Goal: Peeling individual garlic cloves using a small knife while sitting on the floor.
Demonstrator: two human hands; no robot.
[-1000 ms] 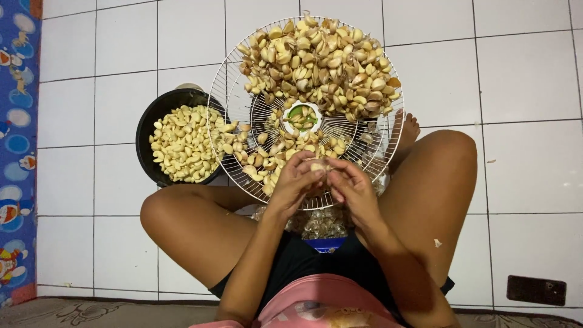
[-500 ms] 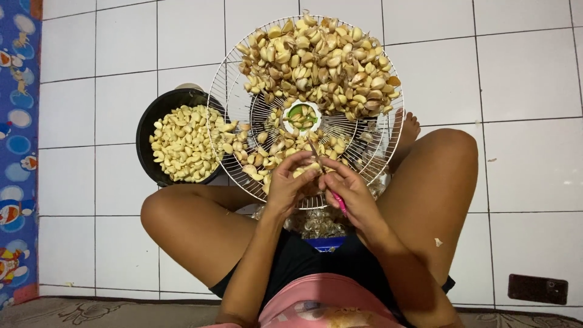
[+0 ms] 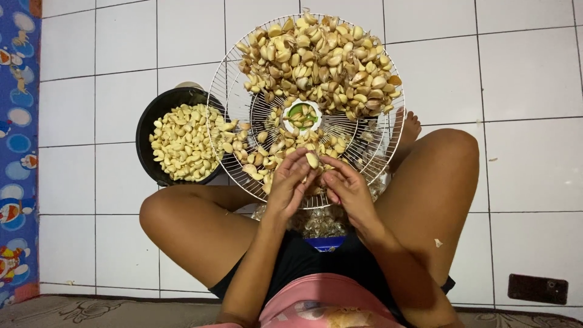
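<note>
**A:** What are the hands doing?

**B:** Both meet just below the middle of the picture. The left hand (image 3: pixel 290 182) has its fingers curled narrow, and a single garlic clove (image 3: pixel 312 160) sits pinched at their tips. The right hand (image 3: pixel 347 189) faces it from about three o'clock, fingers bent in close, the tips touching or nearly touching the same clove. I cannot tell whether the right hand truly grips it or only rests against it.

**A:** Where is that clove in relation to the rest?

**B:** It is held over the near rim of a round white wire rack (image 3: pixel 226 106), at roughly six o'clock from the rack's green and white hub (image 3: pixel 302 115). The unpeeled garlic pile (image 3: pixel 319 61) fills the rack's far half, at twelve o'clock from the hub, with looser cloves scattered towards seven and eight o'clock.

**A:** And beside the rack?

**B:** At nine o'clock from it stands a black bowl (image 3: pixel 147 121) of pale peeled cloves (image 3: pixel 181 141); the rack's left edge overlaps the bowl's rim.

**A:** What is beneath the hands?

**B:** A clear bag of papery skins (image 3: pixel 316 222) lies between the folded legs, at six o'clock from the hands, just beneath the wrists. All of it rests on a white tiled floor (image 3: pixel 528 73), with a blue patterned mat (image 3: pixel 18 152) along the left edge.
</note>
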